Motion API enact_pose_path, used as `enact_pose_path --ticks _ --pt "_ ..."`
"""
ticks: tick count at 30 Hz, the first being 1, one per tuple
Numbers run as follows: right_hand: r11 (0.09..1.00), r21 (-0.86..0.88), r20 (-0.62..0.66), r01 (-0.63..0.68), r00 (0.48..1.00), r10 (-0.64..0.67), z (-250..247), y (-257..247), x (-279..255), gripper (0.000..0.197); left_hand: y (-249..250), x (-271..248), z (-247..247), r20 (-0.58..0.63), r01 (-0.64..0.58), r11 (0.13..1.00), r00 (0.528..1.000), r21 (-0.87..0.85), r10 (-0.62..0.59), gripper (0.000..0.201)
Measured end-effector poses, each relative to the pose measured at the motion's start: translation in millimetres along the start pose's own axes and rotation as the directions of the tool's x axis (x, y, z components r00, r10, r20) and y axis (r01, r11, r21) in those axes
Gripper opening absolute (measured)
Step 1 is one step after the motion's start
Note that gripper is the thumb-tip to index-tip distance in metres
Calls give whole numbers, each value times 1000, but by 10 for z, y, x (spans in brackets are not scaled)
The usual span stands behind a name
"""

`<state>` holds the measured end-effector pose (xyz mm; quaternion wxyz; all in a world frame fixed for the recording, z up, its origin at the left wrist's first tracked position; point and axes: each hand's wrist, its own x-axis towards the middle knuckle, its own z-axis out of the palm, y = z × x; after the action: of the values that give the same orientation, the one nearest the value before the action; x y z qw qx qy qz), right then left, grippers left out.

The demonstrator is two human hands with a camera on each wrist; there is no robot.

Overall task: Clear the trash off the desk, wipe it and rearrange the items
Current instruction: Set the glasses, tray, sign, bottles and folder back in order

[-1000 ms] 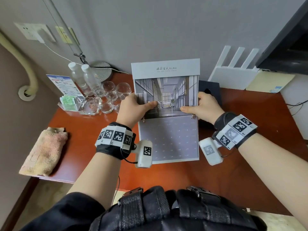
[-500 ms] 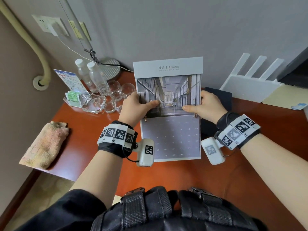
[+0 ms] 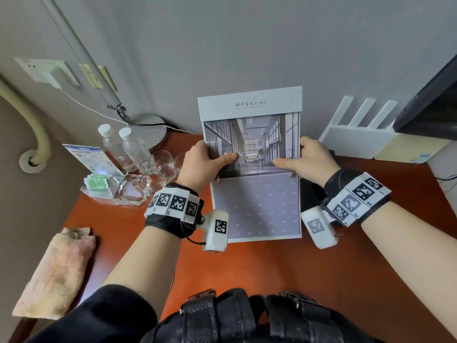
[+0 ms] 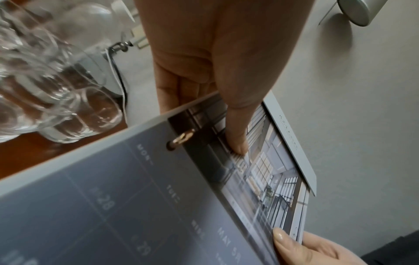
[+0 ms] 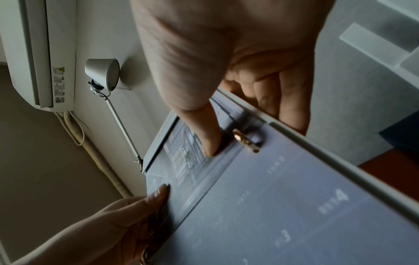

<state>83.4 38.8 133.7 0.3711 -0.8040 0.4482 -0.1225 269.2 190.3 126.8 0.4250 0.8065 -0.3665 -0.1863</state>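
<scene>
I hold a grey ring-bound desk calendar (image 3: pixel 254 194) up over the middle of the reddish-brown desk (image 3: pixel 272 273). Its top page shows a building interior, its lower page a date grid. My left hand (image 3: pixel 205 164) pinches the left edge near the ring, thumb on the picture page, fingers behind. My right hand (image 3: pixel 304 160) pinches the right edge the same way. The left wrist view shows my left hand (image 4: pixel 226 111) with its thumb pressed on the calendar (image 4: pixel 158 197). In the right wrist view, my right hand (image 5: pixel 213 125) presses its thumb on the calendar (image 5: pixel 283 206) beside the gold ring.
Two water bottles (image 3: pixel 123 147), several glasses (image 3: pixel 160 167) and a clear tray (image 3: pixel 116 191) of sachets stand at back left by a lamp base (image 3: pixel 148 129). A folded towel (image 3: pixel 54 273) lies on the left edge. A white router (image 3: pixel 356 137) and a dark box (image 3: pixel 311 194) are at back right.
The calendar and both hands keep the same grip; the head view has shifted slightly, showing more of the desk's left side.
</scene>
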Motion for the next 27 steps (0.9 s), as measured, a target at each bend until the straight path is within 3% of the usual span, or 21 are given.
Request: enact_pose_path --ticks 6,9,16,22,27 --pt "1000 8 -149 8 989 -7 -143 -282 172 35 182 544 -188 29 -117 993 993 -15 117 50" --pt "999 11 -216 32 976 -28 -215 -414 315 60 283 777 -274 42 -159 987 986 -20 159 47" --pt "998 32 -255 61 966 -51 -187 -786 720 75 324 1265 -547 16 -241 969 970 -57 242 37" --pt "985 83 -248 154 960 -129 30 -996 1126 43 137 1597 -707 -57 -253 959 967 -131 247 28" --pt "984 90 -203 151 971 -130 320 -1080 1395 42 -102 1791 -768 -70 -235 940 972 -245 225 41"
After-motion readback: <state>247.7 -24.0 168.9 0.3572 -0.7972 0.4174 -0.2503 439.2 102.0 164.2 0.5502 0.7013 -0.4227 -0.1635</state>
